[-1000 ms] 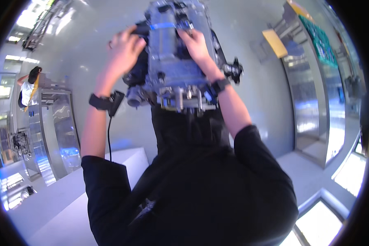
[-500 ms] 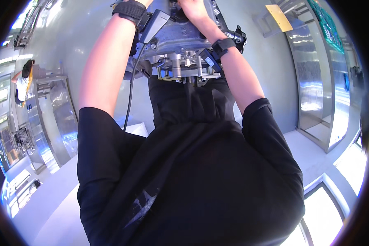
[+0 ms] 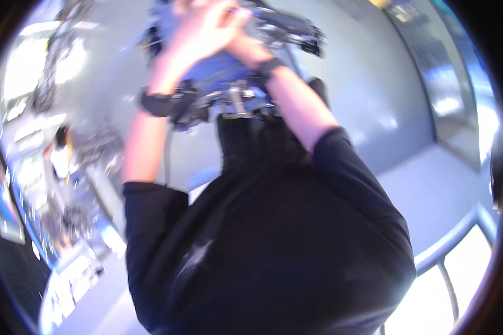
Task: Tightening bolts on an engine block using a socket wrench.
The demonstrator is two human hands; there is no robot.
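Note:
My left hand [image 3: 204, 34] is over a grey metal engine [image 3: 218, 72] at the top of the view. Next to it, partly covered by it, is my right hand [image 3: 240, 40]. The two seem to meet or overlap above the engine. Motion smears the fingers of both, so anything between them cannot be made out. Black bands circle both wrists. Along the engine's near edge, close to my body, metal posts and fittings [image 3: 237, 97] stick out. Dark parts [image 3: 290, 25] stand at its right side.
A grey surface [image 3: 369, 89] spreads to the right of the engine. Metal shelving [image 3: 447, 84] stands at the far right. On the left, a person in a light top [image 3: 61, 156] is near benches and equipment, away from my hands. A dark cable [image 3: 167, 156] hangs by my left forearm.
My left hand has come inward and nearer, over the engine beside my right hand. My right forearm has shifted left. The whole view has turned and blurred.

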